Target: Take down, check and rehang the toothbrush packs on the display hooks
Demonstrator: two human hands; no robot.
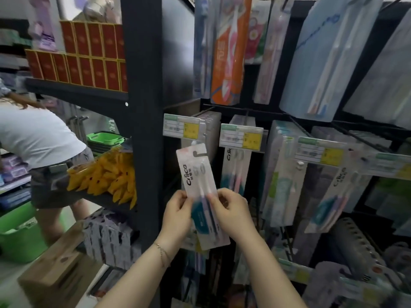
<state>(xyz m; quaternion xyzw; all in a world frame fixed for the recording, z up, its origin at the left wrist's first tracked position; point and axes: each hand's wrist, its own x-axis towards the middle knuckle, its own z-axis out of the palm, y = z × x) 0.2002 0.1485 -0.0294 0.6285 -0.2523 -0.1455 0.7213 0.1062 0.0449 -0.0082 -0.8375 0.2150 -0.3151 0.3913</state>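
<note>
I hold one white toothbrush pack (195, 174) upright in front of the display, off its hook, tilted slightly left. My left hand (176, 215) grips its left edge, and my right hand (231, 211) pinches its right edge near the middle. The hang hole at the pack's top is free. Just behind it a hook with a price tag (182, 126) carries several similar packs (210, 123). To the right, another hook tagged (241, 136) holds a matching pack (236, 172).
More toothbrush packs (282, 181) hang on hooks to the right and above, including an orange one (229, 50). A black shelf upright (144, 107) stands left. A person in a white shirt (35, 134) bends at the far left beside yellow goods (111, 176).
</note>
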